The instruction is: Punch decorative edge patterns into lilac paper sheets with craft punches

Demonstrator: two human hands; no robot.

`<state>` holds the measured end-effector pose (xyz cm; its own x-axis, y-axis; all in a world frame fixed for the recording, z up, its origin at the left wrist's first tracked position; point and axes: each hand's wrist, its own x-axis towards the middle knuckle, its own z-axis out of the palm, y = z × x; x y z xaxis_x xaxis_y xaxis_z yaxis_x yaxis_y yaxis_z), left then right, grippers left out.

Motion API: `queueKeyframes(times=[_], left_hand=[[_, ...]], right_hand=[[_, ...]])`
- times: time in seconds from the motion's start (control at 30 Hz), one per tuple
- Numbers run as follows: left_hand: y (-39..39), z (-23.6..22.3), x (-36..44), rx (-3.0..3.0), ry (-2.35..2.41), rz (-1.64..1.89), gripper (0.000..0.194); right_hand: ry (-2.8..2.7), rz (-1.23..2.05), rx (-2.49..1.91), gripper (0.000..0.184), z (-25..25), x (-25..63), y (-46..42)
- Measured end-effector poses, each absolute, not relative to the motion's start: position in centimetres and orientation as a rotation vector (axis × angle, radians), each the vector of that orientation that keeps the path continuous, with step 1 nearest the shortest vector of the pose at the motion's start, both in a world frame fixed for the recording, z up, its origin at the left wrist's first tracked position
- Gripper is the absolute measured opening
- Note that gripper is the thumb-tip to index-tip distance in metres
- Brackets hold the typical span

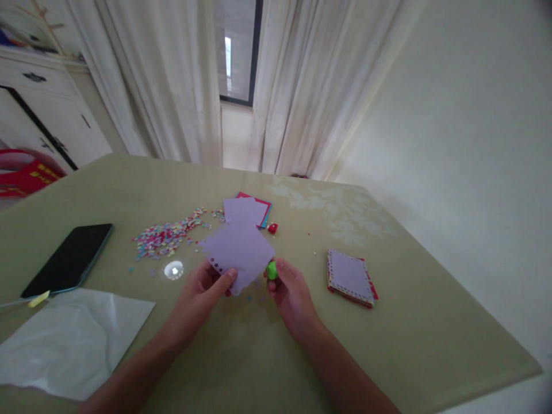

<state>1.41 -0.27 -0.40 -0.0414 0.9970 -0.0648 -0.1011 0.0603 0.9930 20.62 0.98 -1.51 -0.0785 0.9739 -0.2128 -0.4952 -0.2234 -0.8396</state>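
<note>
My left hand [211,284] pinches a square of lilac paper [239,250] by its near left edge, thumb on top. A row of small punched holes runs along that edge. In my right hand [291,290] is a small bright green craft punch [271,270], gripped between thumb and fingers close to the paper's right corner. Whether the punch is on the paper's edge I cannot tell. Behind the held sheet lie another lilac paper [244,210] and red and blue sheets [264,213]. Beside them sits a small red object [272,229], perhaps another punch.
A heap of colourful confetti [166,237] lies left of the paper, by a shiny clear disc [173,269]. Farther left are a phone [71,259] and a white plastic bag [73,339]. At right rests a stack of hole-edged papers [349,276] on the green tabletop [414,310].
</note>
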Motion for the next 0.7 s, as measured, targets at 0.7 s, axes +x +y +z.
queueKeyframes(times=[0.7], left_hand=[[0.5, 0.5, -0.9, 1.2, 1.149, 1.088, 0.036]], right_hand=[[-0.488, 1.732, -0.855, 0.044, -1.4, 21.7, 1.2]])
